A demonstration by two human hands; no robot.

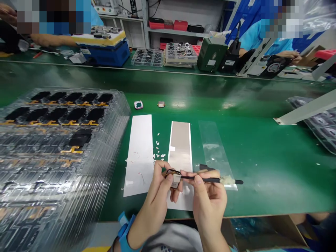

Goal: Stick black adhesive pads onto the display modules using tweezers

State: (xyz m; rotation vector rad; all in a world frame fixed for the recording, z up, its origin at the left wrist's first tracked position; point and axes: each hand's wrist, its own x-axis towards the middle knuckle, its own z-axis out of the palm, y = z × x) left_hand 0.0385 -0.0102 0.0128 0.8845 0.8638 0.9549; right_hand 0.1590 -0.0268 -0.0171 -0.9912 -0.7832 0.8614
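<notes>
My left hand [160,185] grips a small watch screen module [175,180] with a dark rim and a pale, silvery back, tilted up between thumb and fingers. In my right hand [208,190] are slim black tweezers [212,180], pinched by thumb and fingers. Their thin tip points left and meets the module's back; whether it holds anything there is too small to tell. Beneath my hands lies a grey-beige sheet with white edges [181,136]. Left of it is a white strip [140,147], with small white scraps [158,142] scattered between the two.
Stacked clear trays [112,115] with black screens fill the left side. A clear film strip [214,140] lies right of centre. Two small parts, a watch case [138,104] and a metallic piece [161,104], sit farther back. A white post [304,108] slants in at right. Co-workers sit across the bench.
</notes>
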